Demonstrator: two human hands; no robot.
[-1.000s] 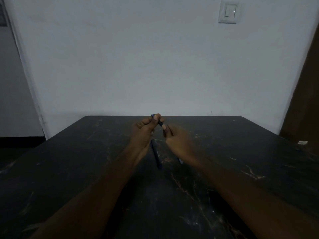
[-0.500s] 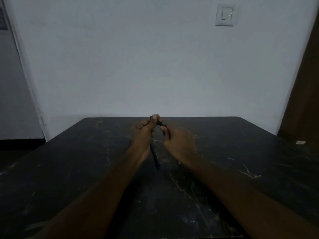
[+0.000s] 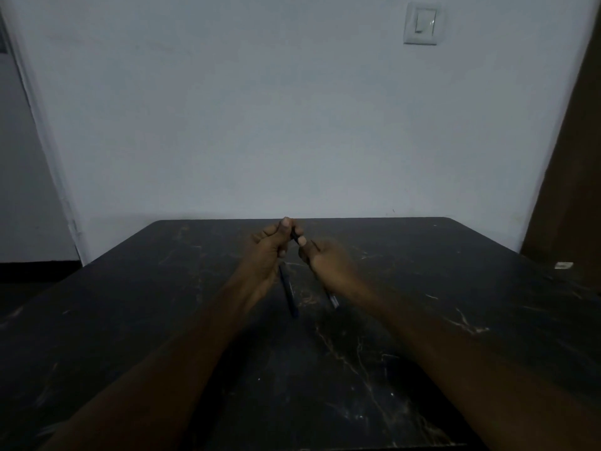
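Both my hands meet above the middle of a dark marble-patterned table [image 3: 422,320]. My left hand [image 3: 268,252] curls its fingers, thumb up, and pinches the top end of a short dark piece, maybe a pen cap [image 3: 295,236]. My right hand [image 3: 328,265] pinches the lower end of that same piece with thumb and finger. A dark pen [image 3: 288,292] lies on the table below and between the hands. A second thin dark pen part [image 3: 332,300] pokes out from under my right wrist; whether the hand holds it is unclear.
A plain white wall with a light switch [image 3: 422,23] stands right behind the table's far edge. A brown door or panel [image 3: 572,190] rises at the right. A small white object [image 3: 563,265] lies near the table's right edge. The room is dim.
The hands stay together at the same spot. The right hand has shifted slightly, and the thin dark part under its wrist shows again.
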